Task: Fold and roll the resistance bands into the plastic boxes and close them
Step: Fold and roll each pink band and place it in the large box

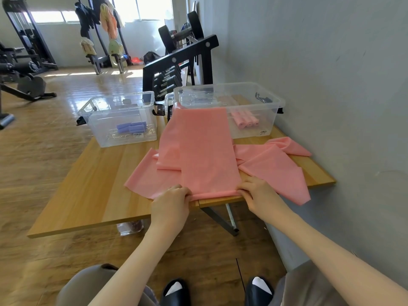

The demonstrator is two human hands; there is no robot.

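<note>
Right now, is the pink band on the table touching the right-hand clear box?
Touching. In the head view the pink band runs up from the table and drapes over the front rim of the right clear box.

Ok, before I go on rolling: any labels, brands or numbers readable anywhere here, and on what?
None can be read.
Left plastic box: white barcode sticker on its front wall, print too small to read.
Right plastic box: white sticker at its front right corner, print too blurred to read.
Pink band and table: no print shows.
</note>
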